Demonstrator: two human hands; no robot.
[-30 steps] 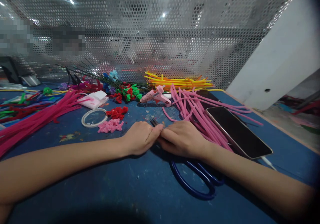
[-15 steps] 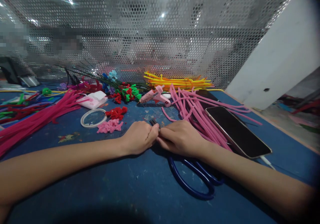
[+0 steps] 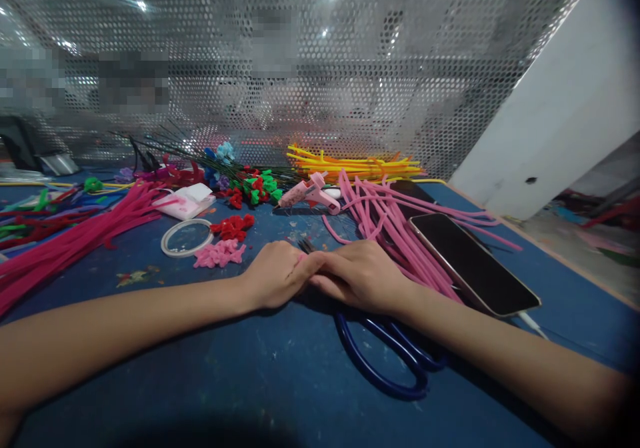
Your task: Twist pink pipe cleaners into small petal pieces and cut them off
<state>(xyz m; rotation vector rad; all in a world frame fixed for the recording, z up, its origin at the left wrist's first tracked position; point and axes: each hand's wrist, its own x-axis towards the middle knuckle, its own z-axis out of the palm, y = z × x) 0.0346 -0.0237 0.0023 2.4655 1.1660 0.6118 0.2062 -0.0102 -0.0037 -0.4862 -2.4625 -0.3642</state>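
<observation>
My left hand (image 3: 275,275) is closed over the table, with a small bit of pink (image 3: 301,259) showing at its fingertips, probably fuzzy stem. Against it presses my right hand (image 3: 367,275), its fingers curled and reaching over the left fingers; whatever they pinch is hidden. Blue-handled scissors (image 3: 385,361) lie under my right hand, and their dark tips (image 3: 305,245) poke out beyond the hands. Left of the hands sit a pink cluster of twisted fuzzy stems (image 3: 220,253) and a red cluster (image 3: 234,226).
A white ring (image 3: 164,243) and a white packet (image 3: 186,201) lie left. Pink stems (image 3: 400,235) and a phone (image 3: 475,261) are at right. A pink glue gun (image 3: 310,193), yellow stems (image 3: 355,163) and magenta stems (image 3: 90,235) lie farther out. Perforated metal (image 3: 300,88) stands behind.
My right fingers have moved left over the left hand's fingertips, so the hands now overlap. A bit of pink has come into sight there. The scissors stay put.
</observation>
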